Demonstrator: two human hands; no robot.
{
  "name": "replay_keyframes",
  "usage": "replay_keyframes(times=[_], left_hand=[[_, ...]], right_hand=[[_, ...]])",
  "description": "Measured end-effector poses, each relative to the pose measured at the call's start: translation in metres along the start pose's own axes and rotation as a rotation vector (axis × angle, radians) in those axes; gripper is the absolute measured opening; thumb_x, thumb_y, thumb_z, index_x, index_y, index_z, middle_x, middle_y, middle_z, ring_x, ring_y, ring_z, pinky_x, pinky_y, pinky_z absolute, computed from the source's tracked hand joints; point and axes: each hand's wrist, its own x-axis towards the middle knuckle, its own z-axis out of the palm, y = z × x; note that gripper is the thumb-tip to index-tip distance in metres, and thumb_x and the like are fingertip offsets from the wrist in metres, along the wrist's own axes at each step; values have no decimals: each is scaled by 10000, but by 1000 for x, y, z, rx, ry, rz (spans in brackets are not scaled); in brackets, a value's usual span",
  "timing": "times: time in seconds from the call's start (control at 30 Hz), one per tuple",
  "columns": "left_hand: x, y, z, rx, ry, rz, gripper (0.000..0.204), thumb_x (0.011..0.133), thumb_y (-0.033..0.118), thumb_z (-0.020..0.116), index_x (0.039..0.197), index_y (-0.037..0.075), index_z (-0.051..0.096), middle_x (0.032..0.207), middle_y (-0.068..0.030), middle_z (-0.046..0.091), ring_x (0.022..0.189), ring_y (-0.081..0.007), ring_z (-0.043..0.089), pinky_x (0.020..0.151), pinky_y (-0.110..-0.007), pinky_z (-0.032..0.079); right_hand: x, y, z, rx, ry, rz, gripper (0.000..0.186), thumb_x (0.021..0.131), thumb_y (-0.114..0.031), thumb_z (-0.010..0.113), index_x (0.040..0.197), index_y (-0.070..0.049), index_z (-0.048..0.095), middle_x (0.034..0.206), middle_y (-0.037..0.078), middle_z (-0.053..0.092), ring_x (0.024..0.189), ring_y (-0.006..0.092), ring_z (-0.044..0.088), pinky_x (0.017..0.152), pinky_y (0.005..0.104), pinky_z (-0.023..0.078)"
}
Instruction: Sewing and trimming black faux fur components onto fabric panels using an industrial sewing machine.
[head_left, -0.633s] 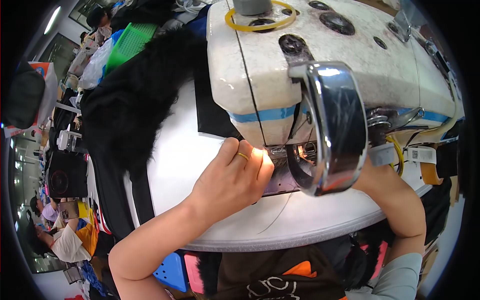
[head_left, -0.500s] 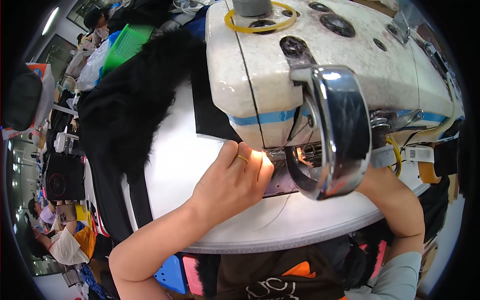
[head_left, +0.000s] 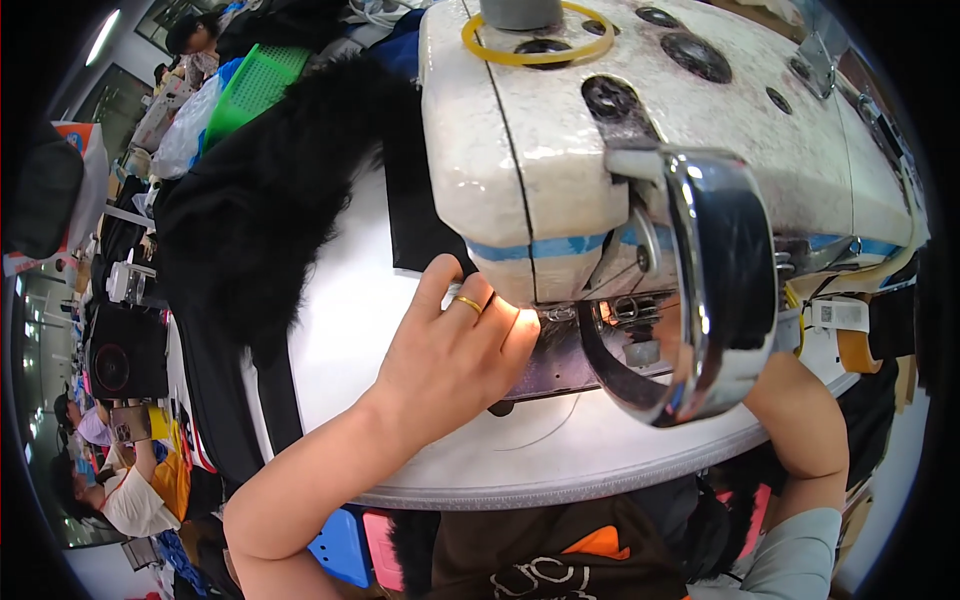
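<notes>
The left hand [head_left: 450, 355] is curling beside the sewing machine [head_left: 560, 130], whose guard [head_left: 728, 260] is mostly hiding the right hand [head_left: 672, 335], both grips unclear.

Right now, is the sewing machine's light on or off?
On: a bright glow shines on the left hand close against the sewing machine. The bulb itself is hidden.

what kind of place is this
Probably a garment sewing workshop: a white sewing machine stands on the worktable, black furry fabric lies to its left, and other people are visible in the background.
</notes>
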Motion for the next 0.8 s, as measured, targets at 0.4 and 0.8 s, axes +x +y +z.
replay_keyframes(times=[0.4,0.8], left_hand=[[2,-3,-1,2,21,0,126,773,100,678,895,72,662,830,-66,556,1010,-272,582,1028,-513,437],[2,9,-13,-110,-199,-59,208,782,137,672,976,66,649,973,-109,600,968,-269,588,824,-459,522]], right_hand=[[4,9,31,19,31,174,168,839,-148,615,956,-105,728,950,130,702,902,340,695,751,482,539],[3,5,14,226,-104,114,90,836,-178,647,879,-123,704,847,35,695,855,257,692,674,428,535]])
